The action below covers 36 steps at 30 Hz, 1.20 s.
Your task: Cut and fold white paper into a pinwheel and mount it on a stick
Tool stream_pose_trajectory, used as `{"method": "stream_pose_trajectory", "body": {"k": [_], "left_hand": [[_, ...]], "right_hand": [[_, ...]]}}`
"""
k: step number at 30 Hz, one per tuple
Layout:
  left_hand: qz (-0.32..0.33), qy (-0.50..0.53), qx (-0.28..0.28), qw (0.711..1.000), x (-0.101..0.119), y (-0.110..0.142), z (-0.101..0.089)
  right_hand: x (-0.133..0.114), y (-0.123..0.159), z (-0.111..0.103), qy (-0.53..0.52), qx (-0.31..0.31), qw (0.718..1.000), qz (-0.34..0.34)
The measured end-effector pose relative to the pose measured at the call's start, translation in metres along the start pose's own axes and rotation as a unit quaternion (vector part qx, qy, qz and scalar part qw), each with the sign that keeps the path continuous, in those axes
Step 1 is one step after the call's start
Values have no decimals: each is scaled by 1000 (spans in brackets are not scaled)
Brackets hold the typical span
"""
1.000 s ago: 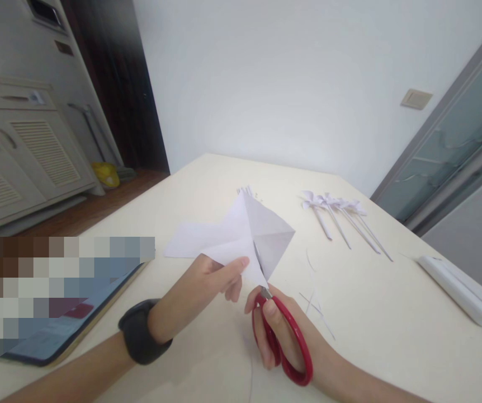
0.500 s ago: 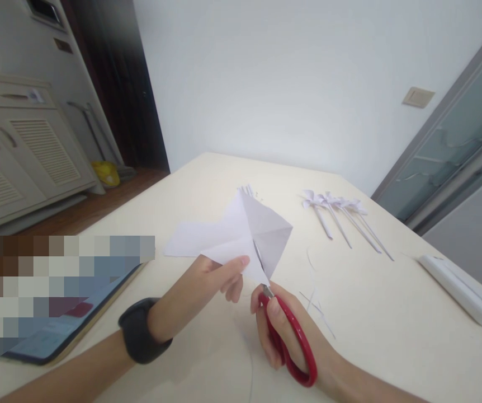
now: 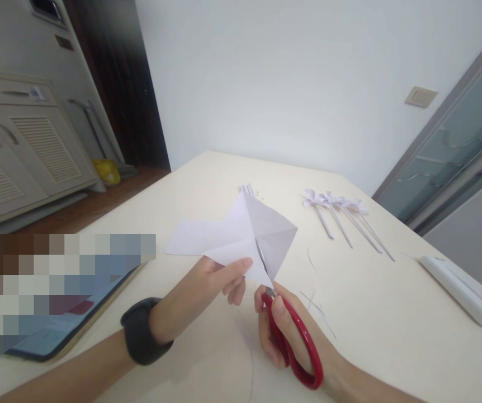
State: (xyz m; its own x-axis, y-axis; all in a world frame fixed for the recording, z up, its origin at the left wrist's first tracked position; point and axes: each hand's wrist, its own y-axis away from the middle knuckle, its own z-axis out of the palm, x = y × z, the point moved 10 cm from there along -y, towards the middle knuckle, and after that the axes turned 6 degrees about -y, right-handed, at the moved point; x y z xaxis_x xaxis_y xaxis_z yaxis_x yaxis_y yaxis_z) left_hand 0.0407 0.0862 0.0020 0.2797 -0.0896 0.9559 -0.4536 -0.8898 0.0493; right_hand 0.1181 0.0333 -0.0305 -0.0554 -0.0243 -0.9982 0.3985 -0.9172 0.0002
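My left hand (image 3: 226,277), with a black band on its wrist, pinches a creased sheet of white paper (image 3: 272,232) between thumb and fingers. The scissors (image 3: 310,358) have red handles, and my right hand (image 3: 283,319) is closed around them. Their blades lie in a slit that runs in from the near corner of the paper along a crease. Part of the blades is hidden by the paper. Under the held sheet, at its left, another white piece of paper (image 3: 190,238) shows; whether the two are joined I cannot tell.
Several paper pinwheels on rolled sticks (image 3: 337,204) lie at the back right. Behind the sheet are more rolled paper sticks (image 3: 246,190). Thin paper strips (image 3: 319,305) lie right of centre. A tablet (image 3: 81,319), partly blurred out, stands at left; a white packet (image 3: 461,291) lies far right.
The paper, the scissors and both my hands have shifted slightly right. The scissor blades remain in the slit, and my hold on both things is the same.
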Motion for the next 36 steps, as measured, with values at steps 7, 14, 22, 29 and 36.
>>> {"method": "stream_pose_trajectory", "body": {"k": [7,14,22,29,36], "left_hand": [[-4,18,-13,1000,-1,0,3],[-10,14,-16,1000,-4,-1,5],[-16,24,-15,999,-4,1,5],[-7,28,-13,1000,-1,1,5],[-9,29,-11,999,-4,0,4]], "right_hand": [[-1,0,2,-1,-2,1000,-5],[-6,-1,2,52,4,998,-21],[-10,-2,1,107,12,994,-24],[-7,0,-2,128,12,992,-17],[-9,-1,-3,144,12,989,-20]]}}
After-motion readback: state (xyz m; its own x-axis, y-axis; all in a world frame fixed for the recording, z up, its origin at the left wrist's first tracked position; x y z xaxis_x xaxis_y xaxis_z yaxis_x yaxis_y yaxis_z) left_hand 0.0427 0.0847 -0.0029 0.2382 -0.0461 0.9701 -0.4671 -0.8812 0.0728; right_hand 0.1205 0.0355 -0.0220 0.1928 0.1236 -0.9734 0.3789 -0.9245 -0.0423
